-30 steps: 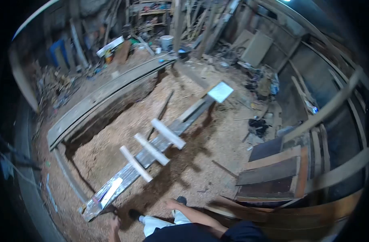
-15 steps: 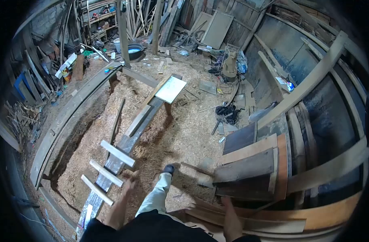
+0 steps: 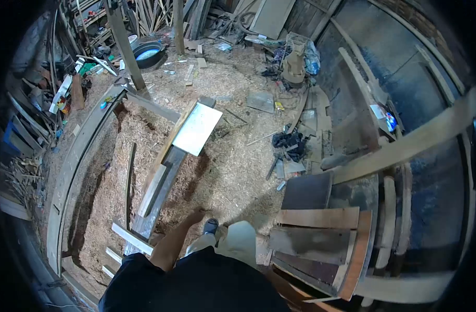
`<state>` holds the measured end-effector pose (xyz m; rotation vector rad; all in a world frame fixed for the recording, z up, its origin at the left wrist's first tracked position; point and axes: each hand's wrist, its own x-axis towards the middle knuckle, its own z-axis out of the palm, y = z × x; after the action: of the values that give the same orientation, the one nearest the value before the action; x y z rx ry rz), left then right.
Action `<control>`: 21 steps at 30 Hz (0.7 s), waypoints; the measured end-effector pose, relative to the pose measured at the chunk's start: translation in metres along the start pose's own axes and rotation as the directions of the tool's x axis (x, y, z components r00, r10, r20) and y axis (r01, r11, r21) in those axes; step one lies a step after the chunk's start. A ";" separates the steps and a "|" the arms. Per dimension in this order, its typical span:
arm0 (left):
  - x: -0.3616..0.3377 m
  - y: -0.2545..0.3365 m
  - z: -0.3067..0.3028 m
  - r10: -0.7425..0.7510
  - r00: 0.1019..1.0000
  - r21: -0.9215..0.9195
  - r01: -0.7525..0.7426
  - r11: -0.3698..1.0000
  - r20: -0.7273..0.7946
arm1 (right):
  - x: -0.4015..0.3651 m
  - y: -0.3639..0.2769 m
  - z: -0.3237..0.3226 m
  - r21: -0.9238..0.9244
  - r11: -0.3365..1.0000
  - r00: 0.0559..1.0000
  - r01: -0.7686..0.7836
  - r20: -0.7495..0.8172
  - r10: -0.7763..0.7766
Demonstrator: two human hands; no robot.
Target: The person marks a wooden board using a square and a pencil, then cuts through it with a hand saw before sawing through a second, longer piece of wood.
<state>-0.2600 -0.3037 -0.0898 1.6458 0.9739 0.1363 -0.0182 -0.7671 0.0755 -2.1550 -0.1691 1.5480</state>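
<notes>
My left hand (image 3: 195, 216) reaches forward above the shavings, to the right of a long narrow plank bench (image 3: 166, 195). It appears small and partly blurred, and its fingers do not show clearly. It seems apart from the bench. On the bench's far end lies a white rectangular board (image 3: 198, 128), beside a wooden strip (image 3: 153, 190). Short light wooden pieces lie across the near end, one piece (image 3: 132, 237) close to my left forearm. My right hand is out of view.
Wood shavings (image 3: 232, 171) cover the floor. A long beam (image 3: 84, 151) curves along the left. Stacked boards (image 3: 311, 242) stand close on the right, with a slanting timber (image 3: 404, 143) above them. A black basin (image 3: 148, 54) sits beside a post at the back.
My view has shifted forward. My left hand has moved ahead, away from the short cross pieces. My right hand has left the view, and the white board appears closer.
</notes>
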 end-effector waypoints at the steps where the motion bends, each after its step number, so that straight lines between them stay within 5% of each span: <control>1: 0.018 0.040 -0.011 -0.123 0.992 -0.013 0.123 0.992 0.013 | 0.015 -0.017 -0.007 -0.021 1.000 1.000 0.016 0.008 -0.016; 2: 0.031 0.073 -0.023 -0.246 0.969 -0.024 0.246 0.969 0.030 | 0.029 -0.031 -0.012 -0.039 0.999 0.999 0.030 0.016 -0.029; 4: 0.065 0.095 -0.042 -0.240 0.971 -0.005 0.240 0.971 0.019 | 0.066 -0.060 -0.028 -0.077 0.995 0.997 0.066 0.032 -0.064; 6: 0.098 0.112 -0.068 -0.309 0.944 0.291 0.264 0.920 0.119 | 0.113 -0.100 -0.051 -0.127 0.985 0.992 0.116 0.055 -0.110; 7: 0.111 0.119 -0.077 -0.200 0.980 0.388 0.176 0.904 0.021 | 0.142 -0.126 -0.066 -0.159 0.976 0.988 0.148 0.072 -0.138; 10: 0.140 0.141 -0.105 -0.228 0.941 0.339 0.306 0.890 -0.252 | 0.242 -0.172 -0.114 -0.266 0.936 0.968 0.231 0.162 -0.192; 12: 0.143 0.159 -0.119 -0.374 0.884 0.237 0.441 0.866 -0.280 | 0.282 -0.269 -0.159 -0.157 0.943 0.945 -0.292 0.103 0.310; 14: 0.166 0.176 -0.127 -0.566 0.780 0.030 0.594 0.804 -0.267 | 0.323 -0.353 -0.218 -0.036 0.944 0.939 -0.327 0.102 0.329; 15: 0.179 0.180 -0.132 -0.503 0.831 0.194 0.548 0.814 -0.236 | 0.396 -0.359 -0.250 -0.078 0.946 0.942 -0.315 0.096 0.322; 16: 0.196 0.190 -0.132 -0.523 0.814 0.155 0.567 0.809 -0.252 | 0.467 -0.375 -0.267 -0.381 0.919 0.994 0.104 0.021 -0.104; 17: 0.211 0.198 -0.130 -0.557 0.780 0.023 0.586 0.810 -0.284 | 0.459 -0.468 -0.286 -0.418 0.902 0.994 0.110 0.044 -0.101; 18: 0.228 0.207 -0.125 -0.591 0.744 -0.117 0.588 0.801 -0.311 | 0.435 -0.543 -0.291 -0.135 0.963 0.963 0.231 -0.111 -0.246; 20: 0.260 0.222 -0.119 -0.628 0.676 -0.345 0.526 0.777 -0.386 | 0.451 -0.648 -0.300 -0.072 0.947 0.938 0.314 -0.129 -0.321; 21: 0.279 0.211 -0.111 -0.634 0.695 -0.649 0.316 0.692 -0.339 | 0.456 -0.692 -0.299 -0.119 0.937 0.935 0.329 -0.096 -0.341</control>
<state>-0.0318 -0.0365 0.0172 0.7497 1.6215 0.4873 0.5374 -0.0834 0.0655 -2.1483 -0.5579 1.2399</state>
